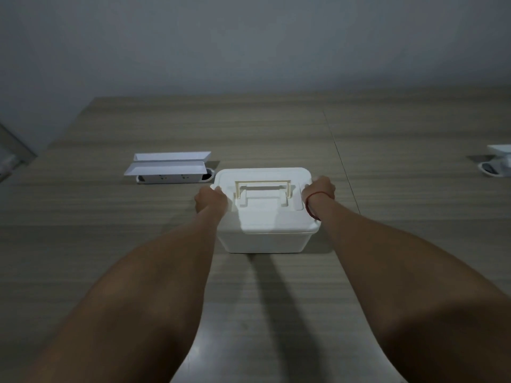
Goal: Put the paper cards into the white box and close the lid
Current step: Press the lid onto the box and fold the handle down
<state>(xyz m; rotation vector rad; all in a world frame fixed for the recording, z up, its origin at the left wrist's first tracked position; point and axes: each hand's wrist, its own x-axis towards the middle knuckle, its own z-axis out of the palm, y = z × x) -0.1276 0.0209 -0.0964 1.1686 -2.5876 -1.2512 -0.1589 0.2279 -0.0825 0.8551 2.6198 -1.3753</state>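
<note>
A white box [265,240] stands on the wooden table in front of me, its lid [265,217] lying flat on top with a cream handle [262,187] folded down. My left hand [210,200] grips the lid's left edge. My right hand [319,190], with a red string around the wrist, grips the lid's right edge. No paper cards are visible; the inside of the box is hidden by the lid.
A white power socket unit with raised flaps [168,168] sits in the table [110,244] behind and left of the box. Another white socket unit [497,161] is at the far right edge. A grey wall rises behind the table.
</note>
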